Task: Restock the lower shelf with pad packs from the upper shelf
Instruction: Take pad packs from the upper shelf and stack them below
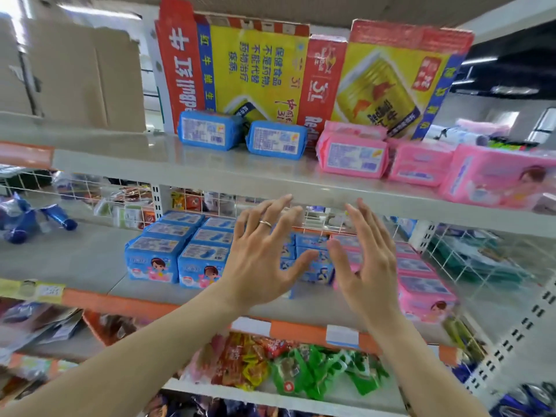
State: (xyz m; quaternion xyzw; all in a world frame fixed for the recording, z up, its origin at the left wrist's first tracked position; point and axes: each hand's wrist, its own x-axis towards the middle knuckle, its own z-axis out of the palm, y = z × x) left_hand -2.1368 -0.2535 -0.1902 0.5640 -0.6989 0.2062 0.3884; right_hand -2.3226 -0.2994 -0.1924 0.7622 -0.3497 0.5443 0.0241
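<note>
On the upper shelf: 2 blue pad packs and 3 pink pad packs lie before printed cartons.
Lower shelf: blue rows left, pink rows right, wire mesh behind.
Left hand: fingers spread apart, empty, hovering before the lower rows.
Right hand: fingers straight, apart, empty, beside the left.
Room: grey shop shelving, orange edge strips.
</note>
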